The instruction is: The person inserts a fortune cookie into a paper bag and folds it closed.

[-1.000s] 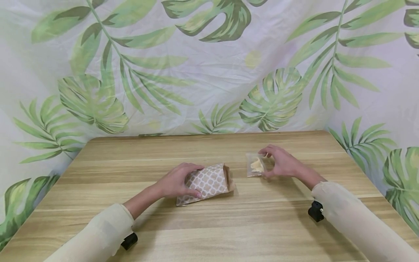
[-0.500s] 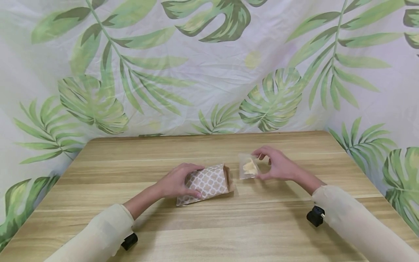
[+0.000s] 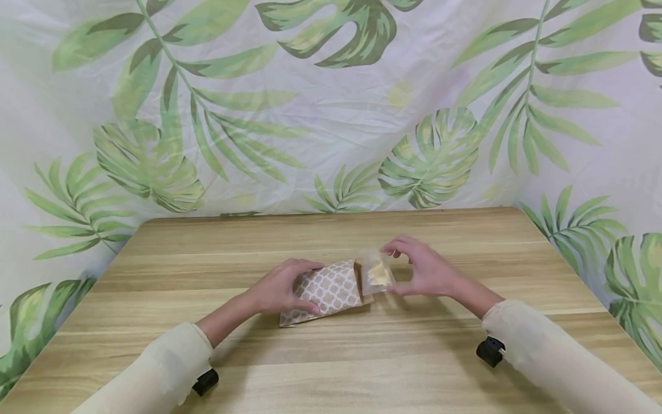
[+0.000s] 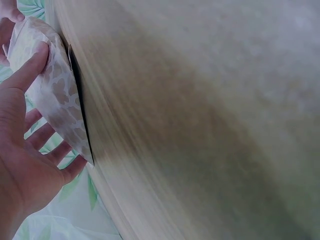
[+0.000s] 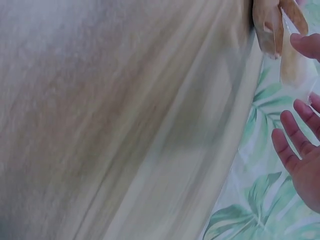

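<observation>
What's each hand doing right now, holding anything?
Left hand: grips the patterned paper bag lying on the table.
Right hand: pinches the small clear packet at the bag's open end.

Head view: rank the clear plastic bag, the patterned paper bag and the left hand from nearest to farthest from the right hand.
1. Clear plastic bag: pinched in the right hand, at its fingertips.
2. Patterned paper bag: lying on the table, its open mouth just left of the plastic bag.
3. Left hand: farthest left, gripping the paper bag's far end.
</observation>
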A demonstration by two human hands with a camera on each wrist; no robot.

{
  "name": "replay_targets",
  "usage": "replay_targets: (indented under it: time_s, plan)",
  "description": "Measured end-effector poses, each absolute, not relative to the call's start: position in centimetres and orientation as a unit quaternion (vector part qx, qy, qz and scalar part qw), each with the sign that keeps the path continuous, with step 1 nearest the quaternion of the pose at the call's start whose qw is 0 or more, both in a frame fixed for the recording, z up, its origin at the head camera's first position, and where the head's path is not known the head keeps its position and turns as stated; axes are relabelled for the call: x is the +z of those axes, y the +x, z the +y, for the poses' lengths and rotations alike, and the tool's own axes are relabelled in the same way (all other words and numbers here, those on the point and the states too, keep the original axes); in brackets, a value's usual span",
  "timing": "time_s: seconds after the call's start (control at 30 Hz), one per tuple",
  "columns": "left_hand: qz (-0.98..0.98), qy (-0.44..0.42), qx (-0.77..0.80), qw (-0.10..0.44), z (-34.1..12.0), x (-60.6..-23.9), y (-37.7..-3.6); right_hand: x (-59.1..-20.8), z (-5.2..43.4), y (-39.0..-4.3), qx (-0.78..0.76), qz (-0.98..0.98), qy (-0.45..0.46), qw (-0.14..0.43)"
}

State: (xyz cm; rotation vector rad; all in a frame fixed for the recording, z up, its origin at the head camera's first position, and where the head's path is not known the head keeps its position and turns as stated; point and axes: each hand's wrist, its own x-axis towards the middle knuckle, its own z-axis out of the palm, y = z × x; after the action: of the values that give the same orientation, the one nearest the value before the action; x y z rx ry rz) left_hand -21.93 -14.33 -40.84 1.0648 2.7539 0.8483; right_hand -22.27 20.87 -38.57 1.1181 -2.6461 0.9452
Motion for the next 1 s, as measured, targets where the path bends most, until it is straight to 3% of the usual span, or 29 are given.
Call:
replay_targets:
  time_s: [0.67, 1.0]
  plan:
    - [0.897, 0.343, 0.276, 0.034, -14.2, -40.7, -21.9, -39.2, 19.6, -21.5, 0.297, -0.868, 0.395, 0.05]
    - [0.897, 0.342, 0.277, 0.035, -14.2, -40.7, -21.7, -38.9, 19.5, -21.5, 0.302, -0.868, 0.394, 0.019]
